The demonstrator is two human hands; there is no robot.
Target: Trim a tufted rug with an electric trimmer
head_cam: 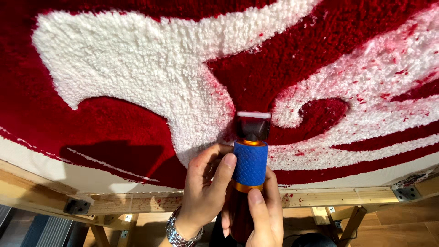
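Note:
A tufted rug (137,68) of red and white pile hangs stretched on a wooden frame (320,197). Both hands hold a trimmer (250,158) with a blue textured grip, orange rings and a dark head. Its blade edge presses against the rug where red pile meets white. My left hand (206,192), with a metal wristwatch, wraps the grip from the left, thumb on the blue sleeve. My right hand (265,215) cups the trimmer's lower body from below, thumb on the orange ring. Red fluff clings to the fingers.
Loose red fibres speckle the white pile at the right (384,64). Bare backing cloth (41,164) edges the rug at the bottom. Metal brackets (77,206) (406,192) join the frame's beams. Below are wooden legs and a floor.

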